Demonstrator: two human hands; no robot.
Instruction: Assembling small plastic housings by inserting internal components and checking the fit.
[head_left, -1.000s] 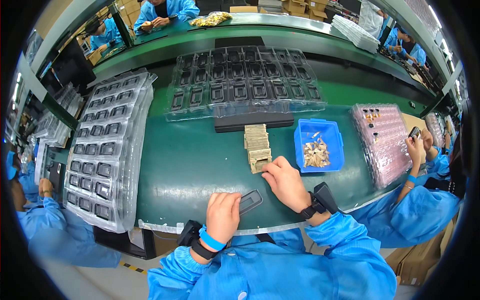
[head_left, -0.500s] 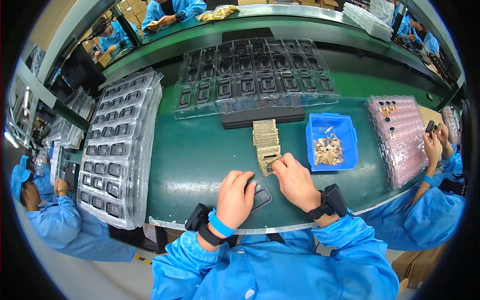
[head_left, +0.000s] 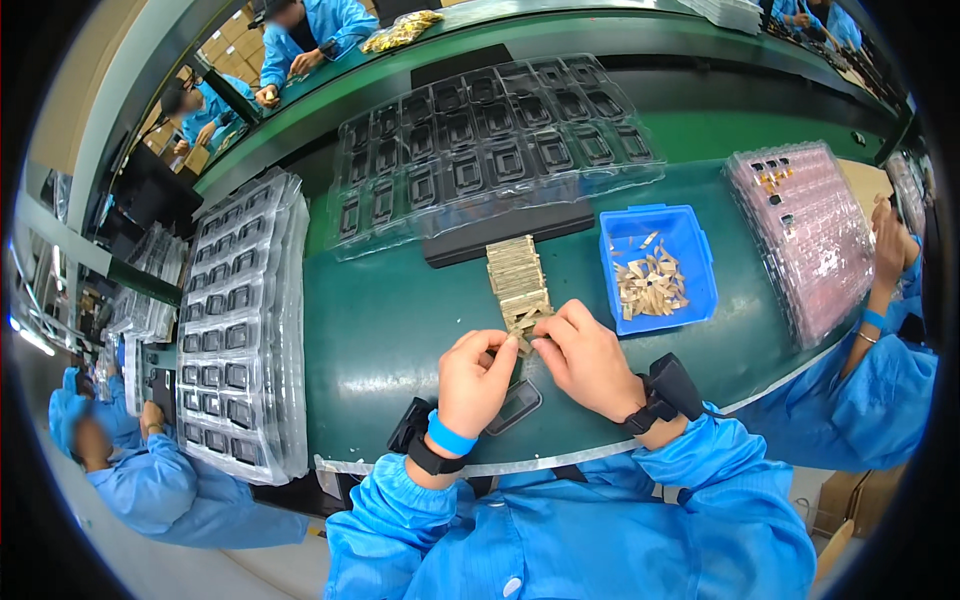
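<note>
My left hand [head_left: 474, 382] is pinched on the near edge of a small tan flat piece [head_left: 524, 341], thumb against index finger. My right hand [head_left: 588, 362] closes its fingertips on the right side of the same piece. Beyond the fingertips runs a row of tightly packed tan pieces [head_left: 517, 278]. Partly under my left hand lies a small dark rounded-rectangular part [head_left: 516, 406] on the green mat. To the right, a blue bin [head_left: 707, 270] holds many loose tan strips [head_left: 652, 286].
A clear tray with dark pockets [head_left: 480, 135] rests on a black box [head_left: 440, 247] at the back. Stacked clear trays [head_left: 240, 330] stand at left, pink trays [head_left: 805, 240] at right. Co-workers in blue sit at left [head_left: 150, 470], right [head_left: 870, 390] and across the bench [head_left: 310, 40].
My left hand has moved up and right to the tan piece, and its fingers have closed on it. My right hand stays near the row's end. The whole view has shifted slightly.
</note>
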